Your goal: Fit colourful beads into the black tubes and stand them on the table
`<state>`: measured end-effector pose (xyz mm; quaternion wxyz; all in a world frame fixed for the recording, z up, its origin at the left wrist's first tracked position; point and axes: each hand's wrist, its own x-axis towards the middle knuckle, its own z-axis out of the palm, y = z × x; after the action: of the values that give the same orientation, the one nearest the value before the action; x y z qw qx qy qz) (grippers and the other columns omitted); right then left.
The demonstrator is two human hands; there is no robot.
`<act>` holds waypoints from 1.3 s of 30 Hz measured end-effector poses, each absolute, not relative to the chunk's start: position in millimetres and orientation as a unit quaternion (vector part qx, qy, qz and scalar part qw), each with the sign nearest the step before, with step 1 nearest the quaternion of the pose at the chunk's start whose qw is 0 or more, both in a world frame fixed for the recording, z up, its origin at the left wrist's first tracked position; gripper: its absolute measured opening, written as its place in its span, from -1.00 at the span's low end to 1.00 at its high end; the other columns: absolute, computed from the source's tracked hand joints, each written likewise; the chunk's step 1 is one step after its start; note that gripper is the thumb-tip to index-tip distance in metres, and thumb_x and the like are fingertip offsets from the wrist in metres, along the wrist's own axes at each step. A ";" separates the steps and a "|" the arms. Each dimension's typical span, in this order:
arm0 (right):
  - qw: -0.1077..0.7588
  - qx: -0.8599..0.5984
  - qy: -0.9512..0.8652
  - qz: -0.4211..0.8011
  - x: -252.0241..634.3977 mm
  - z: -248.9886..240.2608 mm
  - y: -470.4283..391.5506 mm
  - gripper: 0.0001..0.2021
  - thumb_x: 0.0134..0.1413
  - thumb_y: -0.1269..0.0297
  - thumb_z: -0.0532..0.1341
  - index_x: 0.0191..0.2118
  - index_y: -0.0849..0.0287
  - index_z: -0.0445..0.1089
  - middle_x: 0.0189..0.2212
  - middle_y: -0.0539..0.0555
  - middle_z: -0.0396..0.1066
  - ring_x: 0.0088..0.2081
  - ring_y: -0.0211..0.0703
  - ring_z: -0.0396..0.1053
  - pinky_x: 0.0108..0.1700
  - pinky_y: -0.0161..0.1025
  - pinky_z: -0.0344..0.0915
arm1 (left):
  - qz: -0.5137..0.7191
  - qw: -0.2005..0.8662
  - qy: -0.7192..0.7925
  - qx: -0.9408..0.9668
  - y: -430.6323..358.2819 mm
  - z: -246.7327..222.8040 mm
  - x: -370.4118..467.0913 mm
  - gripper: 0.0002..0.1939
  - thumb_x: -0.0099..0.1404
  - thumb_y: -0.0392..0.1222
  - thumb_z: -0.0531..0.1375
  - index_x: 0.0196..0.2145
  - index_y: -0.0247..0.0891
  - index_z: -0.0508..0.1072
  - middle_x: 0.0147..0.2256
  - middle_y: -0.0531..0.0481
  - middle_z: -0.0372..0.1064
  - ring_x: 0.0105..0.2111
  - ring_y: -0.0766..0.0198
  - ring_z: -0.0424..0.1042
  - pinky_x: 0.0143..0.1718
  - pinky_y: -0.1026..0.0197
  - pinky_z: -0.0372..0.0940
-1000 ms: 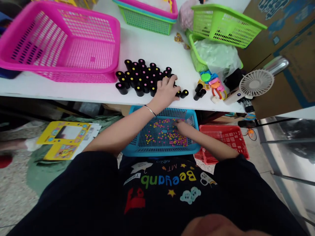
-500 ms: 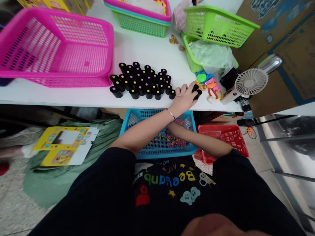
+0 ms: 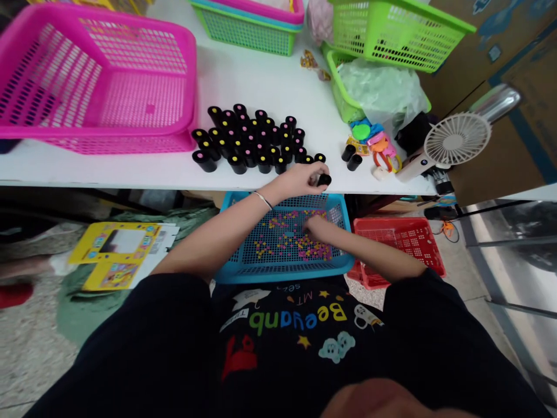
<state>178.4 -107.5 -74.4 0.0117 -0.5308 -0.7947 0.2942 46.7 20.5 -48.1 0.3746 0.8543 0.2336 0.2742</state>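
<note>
My left hand (image 3: 303, 179), a bracelet on its wrist, grips a small black cylinder (image 3: 324, 180) at the table's front edge. Beside it stands a group of several black cylinders (image 3: 250, 139), most with a pink or yellow dot on top. Two more cylinders (image 3: 351, 158) stand apart to the right, their tops plain black. Lower down, my right hand (image 3: 315, 227) reaches into the blue basket (image 3: 282, 271) among small pink and yellow pieces (image 3: 311, 248). Its fingers look bent together, and whatever they pinch is too small to make out.
On the white table (image 3: 261, 75) sit a large pink basket (image 3: 130, 136) and green baskets (image 3: 391, 35). A small fan (image 3: 456, 139) stands right, near colourful straps (image 3: 376, 142). Below are a red basket (image 3: 400, 247) and yellow cardboard (image 3: 122, 249). Another person's leg (image 3: 26, 267) shows at left.
My left hand has left the two cylinders at right and moved left and nearer, now gripping another cylinder. My right hand stays in the blue basket, shifted slightly right.
</note>
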 end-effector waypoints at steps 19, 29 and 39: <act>0.289 -0.552 -0.771 0.130 241.0 7.0 -58.4 -0.91 0.20 0.44 0.24 -0.29 0.13 0.47 -0.28 0.08 0.61 -0.18 -0.04 0.56 -0.04 -0.09 0.50 | 0.311 0.444 0.242 0.805 17.1 -50.7 43.6 -0.50 0.22 -0.17 0.38 0.08 -0.25 0.40 -0.37 0.09 0.51 -0.38 0.34 0.53 -0.25 0.32 0.44; 0.267 -0.545 -0.795 0.013 237.3 -16.8 -73.4 -0.63 0.18 0.60 -0.02 -0.19 0.09 0.46 -0.21 0.11 0.59 -0.09 -0.06 0.56 0.02 -0.08 0.50 | 0.319 0.431 0.226 0.813 17.4 -54.4 43.8 -0.54 0.24 -0.17 0.39 0.07 -0.23 0.41 -0.35 0.09 0.54 -0.38 0.36 0.54 -0.24 0.32 0.44; 0.279 -0.552 -0.784 0.046 231.3 -21.3 -73.8 -0.76 0.33 0.50 0.10 -0.16 0.11 0.49 -0.17 0.15 0.58 0.01 0.01 0.56 0.13 0.02 0.52 | 0.330 0.417 0.224 0.817 15.9 -55.0 43.9 -0.55 0.24 -0.22 0.39 0.05 -0.22 0.39 -0.40 0.14 0.51 -0.41 0.38 0.53 -0.27 0.34 0.41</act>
<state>231.3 -73.8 -21.3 0.2785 -0.5522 -0.7845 0.0456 43.9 15.9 -55.0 0.4170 0.8168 0.2241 0.3298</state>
